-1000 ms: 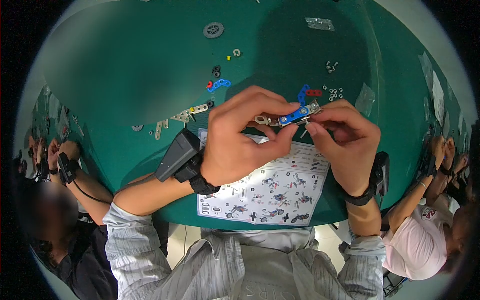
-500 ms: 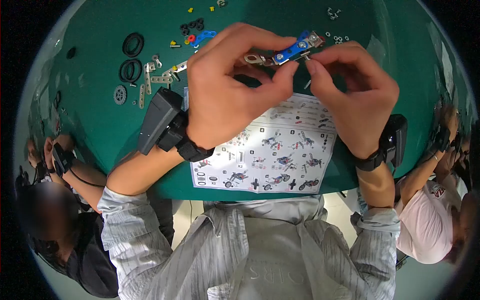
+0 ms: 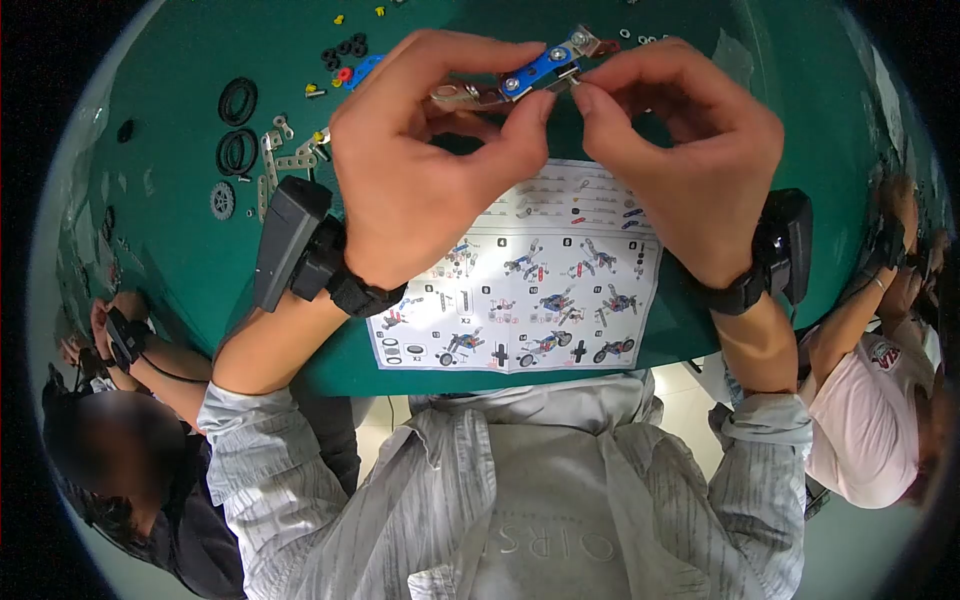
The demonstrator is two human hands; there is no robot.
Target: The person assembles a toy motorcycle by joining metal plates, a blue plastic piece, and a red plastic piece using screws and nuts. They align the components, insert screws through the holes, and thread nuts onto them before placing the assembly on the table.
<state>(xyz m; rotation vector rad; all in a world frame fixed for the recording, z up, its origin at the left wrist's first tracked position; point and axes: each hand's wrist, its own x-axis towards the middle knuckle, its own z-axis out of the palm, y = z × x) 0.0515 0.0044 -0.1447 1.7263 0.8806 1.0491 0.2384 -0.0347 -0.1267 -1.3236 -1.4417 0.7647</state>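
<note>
My left hand [image 3: 425, 155] is closed in a pinch on a small toy-model assembly with a blue perforated strip [image 3: 540, 72], silver screws and metal brackets. A metal piece with a rounded end [image 3: 455, 93] sticks out from it between my left thumb and fingers. My right hand [image 3: 690, 140] is closed too, its thumb and index finger pinching a small metal screw [image 3: 574, 80] against the underside of the assembly. How far the screw sits in a hole is too small to tell. Beneath both hands lies a printed instruction sheet [image 3: 520, 315].
On the left of the green table [image 3: 170, 270] lie black rubber tyres [image 3: 237, 102], a grey wheel [image 3: 222, 200], perforated metal strips [image 3: 295, 162] and small black rings [image 3: 345, 48]. Nuts [image 3: 650, 40] lie at the back right. Co-workers sit at both sides, a hand [image 3: 125, 315] showing left.
The view has shifted, so table items appear further left and higher. Both hands, still closed, have moved along with the assembly in the picture. The screw remains at my right fingertips.
</note>
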